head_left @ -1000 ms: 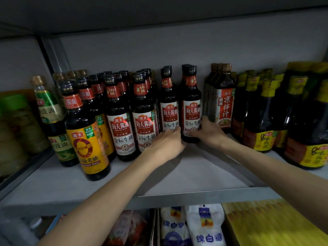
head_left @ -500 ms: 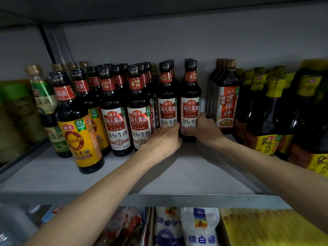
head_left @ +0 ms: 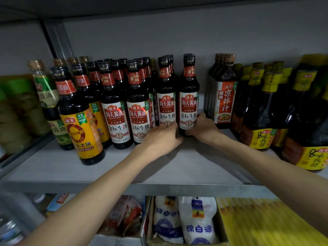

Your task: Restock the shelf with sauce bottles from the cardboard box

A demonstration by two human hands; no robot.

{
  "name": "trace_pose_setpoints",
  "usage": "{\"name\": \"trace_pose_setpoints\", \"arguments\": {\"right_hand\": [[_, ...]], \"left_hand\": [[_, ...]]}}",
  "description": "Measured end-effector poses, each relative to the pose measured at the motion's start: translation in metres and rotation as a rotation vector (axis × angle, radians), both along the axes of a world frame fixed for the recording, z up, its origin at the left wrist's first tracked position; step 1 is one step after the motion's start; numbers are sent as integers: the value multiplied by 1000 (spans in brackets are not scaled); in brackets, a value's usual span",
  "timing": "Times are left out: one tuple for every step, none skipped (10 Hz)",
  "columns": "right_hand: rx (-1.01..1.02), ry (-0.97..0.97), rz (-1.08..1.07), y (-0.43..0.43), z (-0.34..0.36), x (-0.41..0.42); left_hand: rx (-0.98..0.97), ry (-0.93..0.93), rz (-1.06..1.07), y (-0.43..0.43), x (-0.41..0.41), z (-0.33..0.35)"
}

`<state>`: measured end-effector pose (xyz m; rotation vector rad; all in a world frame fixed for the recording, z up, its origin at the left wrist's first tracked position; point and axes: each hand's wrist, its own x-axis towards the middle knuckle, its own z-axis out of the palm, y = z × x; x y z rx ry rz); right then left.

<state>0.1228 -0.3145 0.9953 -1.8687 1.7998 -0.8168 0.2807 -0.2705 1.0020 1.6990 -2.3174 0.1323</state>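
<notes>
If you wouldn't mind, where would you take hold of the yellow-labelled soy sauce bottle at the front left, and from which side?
I would grip its straight labelled body, coming from the front. The yellow-labelled soy sauce bottle stands upright ahead of its row, with bare shelf before it, while other bottles crowd close behind.

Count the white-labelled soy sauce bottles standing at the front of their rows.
4 bottles: two left of the hands, one at the left hand, one gripped by the right hand. More stand behind, partly hidden.
</notes>
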Motion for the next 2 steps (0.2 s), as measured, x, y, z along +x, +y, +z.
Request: {"name": "trace_pose_setpoints", "arguments": {"right_hand": [[0,-1,21,10,3,0],[-58,-68,20,25,5,3]], "left_hand": [[51,35,-16,11,4,5],[132,122,-39,21,11,9]]}}
